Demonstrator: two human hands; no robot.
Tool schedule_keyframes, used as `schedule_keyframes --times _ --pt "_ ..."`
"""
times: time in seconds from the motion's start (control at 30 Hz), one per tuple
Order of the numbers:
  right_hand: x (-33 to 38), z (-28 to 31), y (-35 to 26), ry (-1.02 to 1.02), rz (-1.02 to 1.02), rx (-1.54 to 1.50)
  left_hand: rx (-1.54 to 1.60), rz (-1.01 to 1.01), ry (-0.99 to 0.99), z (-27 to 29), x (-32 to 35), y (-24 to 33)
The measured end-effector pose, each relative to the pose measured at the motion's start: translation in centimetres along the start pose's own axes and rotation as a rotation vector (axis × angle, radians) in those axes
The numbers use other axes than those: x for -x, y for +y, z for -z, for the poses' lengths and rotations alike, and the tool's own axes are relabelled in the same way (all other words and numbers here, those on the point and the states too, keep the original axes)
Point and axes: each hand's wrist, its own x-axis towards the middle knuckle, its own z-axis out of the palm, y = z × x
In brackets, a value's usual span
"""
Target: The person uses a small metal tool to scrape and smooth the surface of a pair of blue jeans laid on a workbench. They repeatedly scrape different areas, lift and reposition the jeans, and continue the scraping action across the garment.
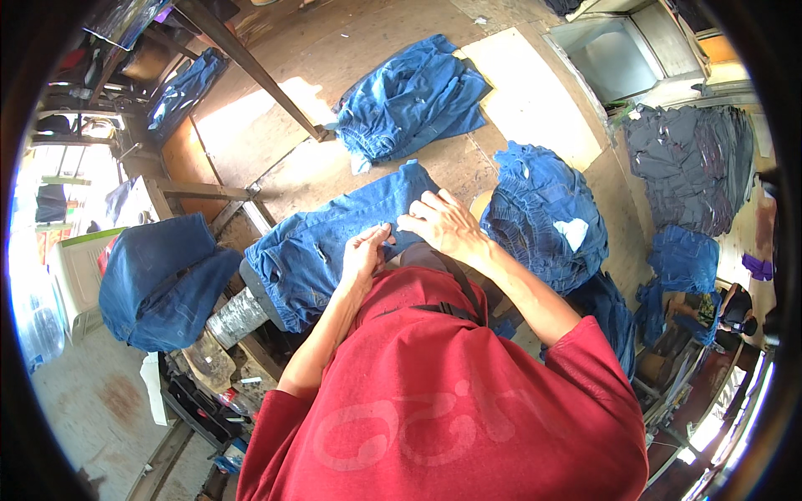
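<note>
A blue denim garment (326,225) is stretched over a dark padded support in front of me, reaching toward my lap. My left hand (366,250) is closed at its near edge, thumb and fingers pinched together. My right hand (451,227) is just to the right, over the garment's right end, its fingers bent and the thumb and index finger close together. Whatever is between the fingers of either hand is too small or hidden to make out. The two hands are a short distance apart.
Bundled denim (543,213) sits close to my right. A denim pile (409,100) lies ahead on the wooden floor (284,150). Folded denim (167,280) hangs at left, near a white plastic chair (75,267). Dark garments (689,163) are stacked at far right. A wooden post (251,67) slants ahead.
</note>
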Motion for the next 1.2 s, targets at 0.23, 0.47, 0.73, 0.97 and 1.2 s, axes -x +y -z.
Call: schedule_keyframes --times 0.23,0.47,0.73,0.97,1.2 --pt "-0.7 0.2 0.6 0.016 0.028 0.015 -0.005 0.055 0.010 0.1 0.0 0.0" --pt "-1.3 0.7 1.0 0.006 0.080 0.049 0.149 0.127 -0.005 0.5 -0.6 0.2" --pt "-1.6 0.8 1.5 0.023 0.071 0.052 0.166 0.173 -0.055 0.9 -0.9 0.3" --pt "-1.5 0.6 1.3 -0.040 0.069 0.040 0.166 0.165 -0.107 1.0 -0.8 0.4" --pt "-1.7 1.1 1.6 0.049 -0.012 0.043 0.160 0.173 -0.121 1.0 -0.7 0.4"
